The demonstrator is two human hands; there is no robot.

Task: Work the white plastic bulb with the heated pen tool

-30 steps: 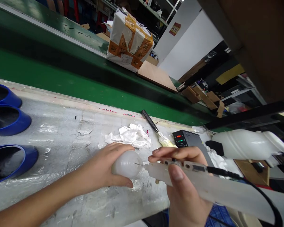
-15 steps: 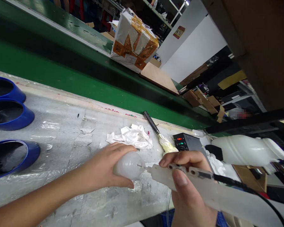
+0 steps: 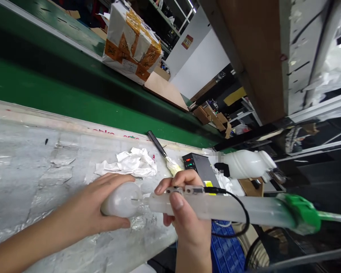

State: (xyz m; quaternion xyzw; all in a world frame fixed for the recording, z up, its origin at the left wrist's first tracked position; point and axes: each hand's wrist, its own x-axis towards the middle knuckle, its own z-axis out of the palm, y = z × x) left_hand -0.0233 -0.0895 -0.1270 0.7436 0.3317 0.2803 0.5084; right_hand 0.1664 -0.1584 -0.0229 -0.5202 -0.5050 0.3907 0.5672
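Two bare hands are meeting low in the middle of the frame over a bench covered in wrinkled clear film (image 3: 31, 167). The left hand (image 3: 98, 210) is lying over a frosted white bulb (image 3: 121, 200), fingers curled on top and thumb pressing beneath, so it is gripping the bulb against the bench. The right hand (image 3: 184, 212) is wrapping around a long translucent dispensing gun (image 3: 216, 206), thumb on its upper side and forefinger on a small metal fitting; the thin needle at the gun's front is touching the bulb's right end. A green cap (image 3: 301, 218) is closing the gun's far end at the lower right, and a black cable (image 3: 238, 212) is looping under the barrel.

Room to the left of the bulb is lying wide and bare across the film, running to the frame's left edge. The bench's near edge is cutting diagonally just below the hands, with a blue crate (image 3: 227, 254) showing under it; what the crate holds cannot be made out. Behind the bench, a green conveyor (image 3: 59, 94) is stretching across the upper left, carrying a taped parcel (image 3: 130, 45) at the top centre.

Just above the bulb a crumpled white rag (image 3: 130, 163) is lying, beside it a brush (image 3: 163, 151) with yellowed bristles, then a small black control box (image 3: 199, 167) and a white plastic bottle (image 3: 244, 163) on its side
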